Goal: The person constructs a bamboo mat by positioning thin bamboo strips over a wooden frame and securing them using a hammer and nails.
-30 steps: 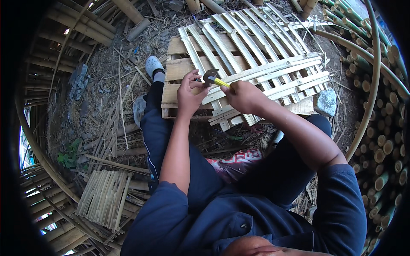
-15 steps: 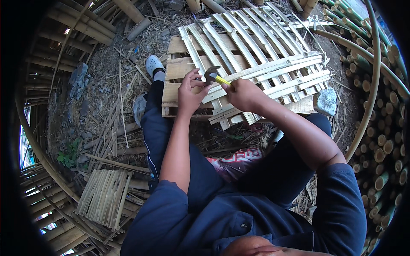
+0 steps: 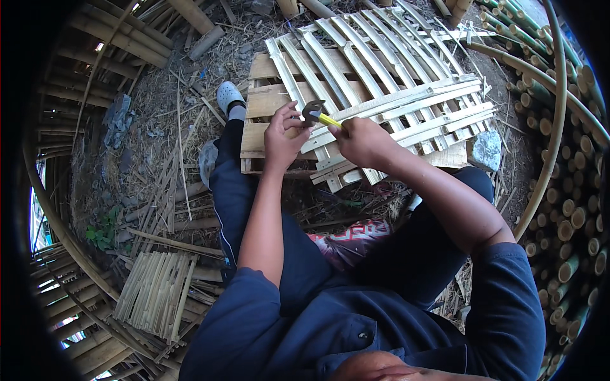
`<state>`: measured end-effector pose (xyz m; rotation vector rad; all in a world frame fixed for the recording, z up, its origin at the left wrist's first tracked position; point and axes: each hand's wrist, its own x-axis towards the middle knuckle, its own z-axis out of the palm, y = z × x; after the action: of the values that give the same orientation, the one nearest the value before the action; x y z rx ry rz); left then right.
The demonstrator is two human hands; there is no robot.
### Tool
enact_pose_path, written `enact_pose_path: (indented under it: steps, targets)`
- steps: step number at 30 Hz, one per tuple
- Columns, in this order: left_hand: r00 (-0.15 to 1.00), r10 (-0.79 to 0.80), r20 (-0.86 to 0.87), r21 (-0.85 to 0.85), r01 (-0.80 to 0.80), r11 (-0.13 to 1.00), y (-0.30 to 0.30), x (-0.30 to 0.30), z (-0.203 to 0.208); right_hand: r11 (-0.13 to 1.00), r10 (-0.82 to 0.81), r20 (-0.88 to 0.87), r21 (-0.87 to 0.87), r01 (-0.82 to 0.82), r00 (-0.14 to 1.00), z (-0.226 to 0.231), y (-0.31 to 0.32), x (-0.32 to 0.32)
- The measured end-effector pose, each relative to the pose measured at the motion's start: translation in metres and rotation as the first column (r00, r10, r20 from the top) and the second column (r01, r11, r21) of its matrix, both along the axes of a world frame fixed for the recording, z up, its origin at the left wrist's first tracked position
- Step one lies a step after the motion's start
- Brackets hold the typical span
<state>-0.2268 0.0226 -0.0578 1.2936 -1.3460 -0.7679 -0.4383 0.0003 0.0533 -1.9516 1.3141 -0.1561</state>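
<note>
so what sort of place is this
Probably a rough bamboo workshop: stacked bamboo poles on the right, a slatted frame on a low wooden platform, and a hammer in hand.

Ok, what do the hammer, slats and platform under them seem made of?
Hammer: dull grey head, probably steel; smooth yellow handle, painted or plastic, can't tell. Slats: likely split bamboo, pale, untreated-looking, given their grooved, ridged shape. Platform: probably bare sawn wood, flat, matte and tan.

Bamboo poles (image 3: pixel 577 220) are stacked at right. A green plant (image 3: pixel 101 233) stands at left, a grey stone (image 3: pixel 486 152) right of centre.
</note>
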Motion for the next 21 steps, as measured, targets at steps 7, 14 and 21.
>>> enact_pose_path:
  steps: [7, 14, 21]
  targets:
    - [0.999, 0.011, 0.035, 0.004, -0.011, 1.0, 0.001, 0.001, 0.004, 0.999, -0.019, -0.009, 0.027, 0.019, 1.0, 0.008, 0.004, 0.006]
    - [1.0, 0.014, -0.008, 0.04, -0.014, 0.999, 0.002, 0.001, 0.006, 0.998, -0.052, 0.016, 0.045, 0.052, 0.998, 0.006, 0.003, 0.003]
    - [0.993, 0.023, -0.116, 0.079, -0.014, 0.997, 0.002, -0.005, 0.006, 0.995, -0.06, -0.027, 0.081, 0.062, 0.998, 0.01, 0.004, 0.003]
